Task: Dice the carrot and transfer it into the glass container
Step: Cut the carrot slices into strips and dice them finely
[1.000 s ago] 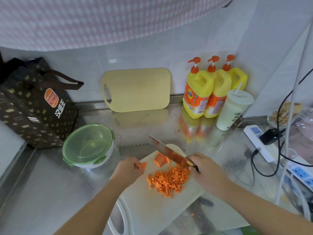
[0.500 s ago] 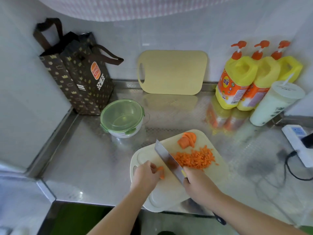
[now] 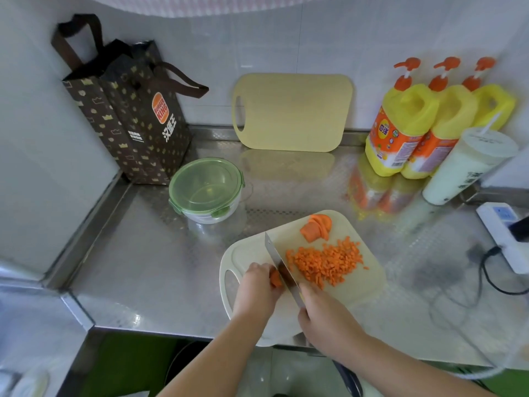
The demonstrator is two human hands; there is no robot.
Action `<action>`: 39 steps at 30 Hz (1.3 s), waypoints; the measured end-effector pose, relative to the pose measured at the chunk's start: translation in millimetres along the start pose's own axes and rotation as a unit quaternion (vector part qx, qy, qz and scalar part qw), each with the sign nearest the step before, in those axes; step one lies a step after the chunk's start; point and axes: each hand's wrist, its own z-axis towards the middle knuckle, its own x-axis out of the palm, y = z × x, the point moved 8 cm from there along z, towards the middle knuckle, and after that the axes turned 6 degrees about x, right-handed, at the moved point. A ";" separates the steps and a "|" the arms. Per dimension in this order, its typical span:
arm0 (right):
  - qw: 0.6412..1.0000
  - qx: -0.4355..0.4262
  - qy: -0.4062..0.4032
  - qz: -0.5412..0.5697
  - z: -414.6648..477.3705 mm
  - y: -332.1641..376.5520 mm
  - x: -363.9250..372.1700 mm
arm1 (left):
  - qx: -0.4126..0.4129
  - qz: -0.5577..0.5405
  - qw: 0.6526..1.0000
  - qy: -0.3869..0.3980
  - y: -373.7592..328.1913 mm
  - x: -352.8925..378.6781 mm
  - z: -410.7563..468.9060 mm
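Note:
A white cutting board [image 3: 363,285] lies at the counter's front edge. On it my left hand [image 3: 257,287] pinches a small carrot piece [image 3: 275,279]. My right hand [image 3: 326,316] grips the knife [image 3: 279,263], whose blade stands right beside that piece. A pile of diced carrot [image 3: 326,262] lies to the right of the blade, and a few carrot slices [image 3: 316,230] sit at the board's far end. The glass container [image 3: 206,190], with its green lid on, stands to the left behind the board.
A yellow cutting board [image 3: 292,113] leans on the back wall. A dark paper bag [image 3: 128,118] stands back left. Three yellow soap bottles [image 3: 415,130] and a white cup [image 3: 466,167] stand at right, with a power strip [image 3: 503,233] and cables beyond.
The view has tilted down and swung left since a second ago. My left hand brought a carrot piece to the near left of the board, and the knife followed next to it.

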 end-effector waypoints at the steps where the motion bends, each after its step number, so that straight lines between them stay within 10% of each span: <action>1: 1.000 0.002 0.001 0.004 0.1 -1.9 -0.4 | -0.003 -0.006 1.000 -0.008 -2.0 1.6 -0.1; 39: 0.994 -0.031 0.006 -0.105 -5.9 -4.9 2.0 | -0.203 -0.296 0.933 0.013 22.8 1.0 -9.4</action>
